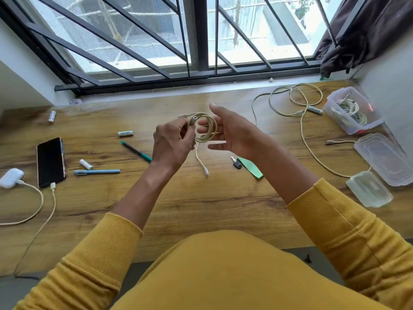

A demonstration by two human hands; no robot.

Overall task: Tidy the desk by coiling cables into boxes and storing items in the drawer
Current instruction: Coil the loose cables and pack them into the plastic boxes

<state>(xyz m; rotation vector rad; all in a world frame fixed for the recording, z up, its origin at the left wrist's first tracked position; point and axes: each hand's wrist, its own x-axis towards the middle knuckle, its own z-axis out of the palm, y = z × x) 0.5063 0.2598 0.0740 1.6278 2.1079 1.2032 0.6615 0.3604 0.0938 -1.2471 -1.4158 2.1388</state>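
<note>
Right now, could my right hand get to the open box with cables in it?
Probably yes. The right hand only steadies the coiled cable with straight fingers, and bare desk crossed by a loose cable lies between it and the open box.

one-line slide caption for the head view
Left hand pinches a half-coiled cable looped around open right hand above a cluttered desk.

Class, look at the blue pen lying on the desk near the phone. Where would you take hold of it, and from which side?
Pinch the blue pen at mid-barrel, coming straight down from above. It lies flat and almost level across the desk, with bare wood on both long sides there, so fingers can close across its thin width. Its left end sits near a battery and the phone, which crowd a grip there.
</note>
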